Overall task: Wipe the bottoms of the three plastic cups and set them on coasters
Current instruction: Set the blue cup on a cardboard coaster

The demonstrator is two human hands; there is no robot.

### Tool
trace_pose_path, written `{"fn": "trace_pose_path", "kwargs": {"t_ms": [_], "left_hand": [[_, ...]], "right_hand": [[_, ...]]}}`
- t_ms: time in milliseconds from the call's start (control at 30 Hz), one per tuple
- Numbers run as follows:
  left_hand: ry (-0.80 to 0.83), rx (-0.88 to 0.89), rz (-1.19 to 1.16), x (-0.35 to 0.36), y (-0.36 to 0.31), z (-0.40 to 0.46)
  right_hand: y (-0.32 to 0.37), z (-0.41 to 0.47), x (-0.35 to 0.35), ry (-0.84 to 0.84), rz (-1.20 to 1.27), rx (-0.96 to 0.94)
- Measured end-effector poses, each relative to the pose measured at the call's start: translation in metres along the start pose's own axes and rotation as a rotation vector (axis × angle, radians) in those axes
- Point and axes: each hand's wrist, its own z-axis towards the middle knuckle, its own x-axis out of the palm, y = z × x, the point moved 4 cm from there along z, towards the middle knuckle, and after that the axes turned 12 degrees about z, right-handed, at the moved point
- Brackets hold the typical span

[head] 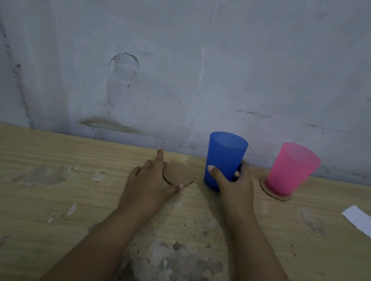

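A blue plastic cup [224,156] stands upright on the wooden table [22,211], near the wall. My right hand [236,189] grips its lower part, thumb in front and fingers behind. To its left lies a bare round cardboard coaster [180,173]. My left hand [148,183] holds this coaster by its left edge, thumb at the near rim and index finger stretched out at the far side. A pink plastic cup [290,169] stands on a second cardboard coaster [273,194] to the right. No third cup is in view.
A white folded tissue or paper strip [369,226] lies at the table's right edge. A grey, chipped wall [193,56] rises directly behind the table. The tabletop is worn, with peeled patches near its front.
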Motion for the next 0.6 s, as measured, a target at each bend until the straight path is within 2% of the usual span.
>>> {"fn": "trace_pose_path", "kwargs": {"t_ms": [400,533,600], "left_hand": [[-0.012,0.011,0.026,-0.005,-0.006,-0.006],[0.011,-0.063,-0.019,-0.006,-0.005,-0.007],[0.013,-0.07,0.031,-0.007,-0.004,-0.006]], "right_hand": [[-0.002,0.001,0.024,0.061,0.036,-0.03],[0.001,0.004,0.04,0.119,0.038,-0.039],[0.0,0.006,0.048,0.149,0.038,-0.039]]}}
